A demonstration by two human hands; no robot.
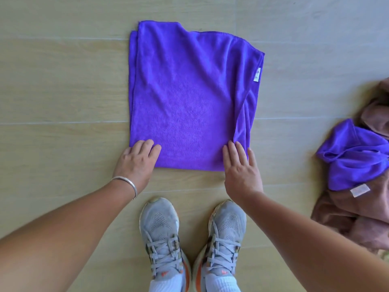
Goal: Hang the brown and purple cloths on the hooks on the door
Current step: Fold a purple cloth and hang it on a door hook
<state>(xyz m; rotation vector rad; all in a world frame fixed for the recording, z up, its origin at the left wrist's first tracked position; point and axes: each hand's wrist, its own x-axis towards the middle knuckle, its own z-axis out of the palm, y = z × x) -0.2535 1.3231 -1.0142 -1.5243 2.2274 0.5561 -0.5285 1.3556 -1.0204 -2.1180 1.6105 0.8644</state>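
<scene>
Grey sneakers [192, 243] with orange heel accents and white socks stand side by side at the bottom of the view, toes pointing at the folded purple cloth [189, 98]. That cloth lies flat on the pale wood-look floor [63, 91], folded in layers — the stacked edges show along its left side, and a small white tag [257, 74] sits at its right edge.

Left hand [136, 161]: palm down at the cloth's near-left corner, fingers slightly bent with tips on the fabric; a silver bangle [126, 183] circles the wrist. Right hand [242, 165]: flat, fingers straight and close together, pressing the near-right corner beside a raised fold. Neither hand grips anything.

At the right edge of the view lies a heap — a second purple cloth [355, 159], crumpled, on top of brown cloth [347, 211] with a pale tag [360, 190]. Whether the brown is one piece or several cannot be told; part is cut off by the frame.
</scene>
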